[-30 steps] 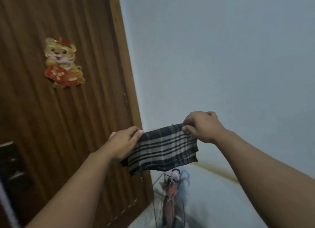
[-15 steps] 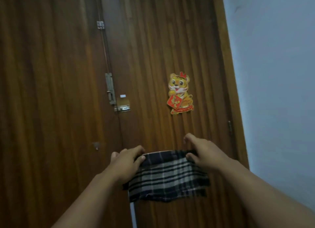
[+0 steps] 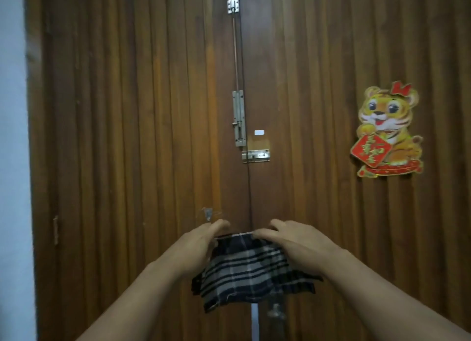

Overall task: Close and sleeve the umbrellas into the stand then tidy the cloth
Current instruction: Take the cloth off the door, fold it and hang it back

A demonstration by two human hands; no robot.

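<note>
A folded black, grey and white plaid cloth [image 3: 251, 277] hangs between my two hands in front of the wooden door. My left hand [image 3: 201, 244] holds its upper left corner and my right hand [image 3: 290, 241] holds its upper right corner, fingers curled over the top edge. The two hands are close together, so the cloth sags and bunches in the middle. A small metal hook [image 3: 208, 214] is fixed to the door just above my left fingertips. No umbrella or stand is in view.
The brown double door [image 3: 127, 137] fills the view, with a vertical bolt [image 3: 238, 119], a horizontal latch [image 3: 256, 156] and a tiger sticker [image 3: 387, 129]. A pale wall [image 3: 12, 137] runs along the left. A door handle [image 3: 275, 315] shows below the cloth.
The view has swung left from the wall and umbrella stand to the middle of the door. My hands carried the cloth along, rose toward the hook and came closer together.
</note>
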